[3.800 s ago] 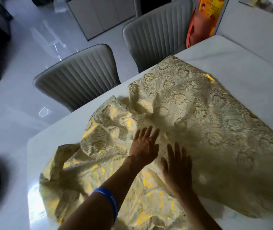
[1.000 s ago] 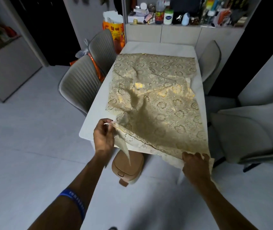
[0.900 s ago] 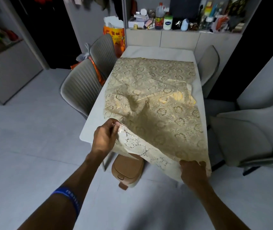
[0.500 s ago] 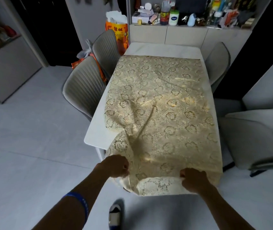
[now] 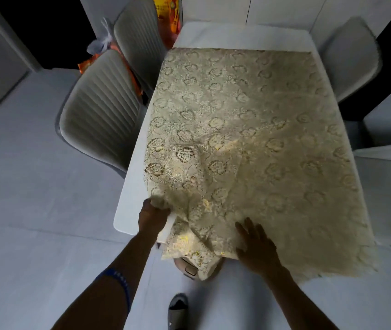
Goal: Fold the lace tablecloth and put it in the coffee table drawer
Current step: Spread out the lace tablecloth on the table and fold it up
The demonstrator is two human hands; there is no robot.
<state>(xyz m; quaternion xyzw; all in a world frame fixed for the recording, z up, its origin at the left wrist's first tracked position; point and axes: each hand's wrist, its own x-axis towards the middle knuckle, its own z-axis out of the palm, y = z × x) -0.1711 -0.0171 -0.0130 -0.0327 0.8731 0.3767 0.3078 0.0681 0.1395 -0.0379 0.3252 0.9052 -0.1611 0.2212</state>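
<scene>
1. Tablecloth (image 5: 249, 144) of cream lace is lying spread over most of the white surface (image 5: 128, 198), its near edge hanging off the near end.
2. Left hand (image 5: 153, 214) is gripping a bunched corner of the cloth at the near left edge.
3. Right hand (image 5: 256, 246) is lying flat on the cloth, fingers spread wide.
4. Grey chairs (image 5: 99, 108) are standing along the left side.
5. A slipper (image 5: 178, 310) is showing on the floor.
</scene>
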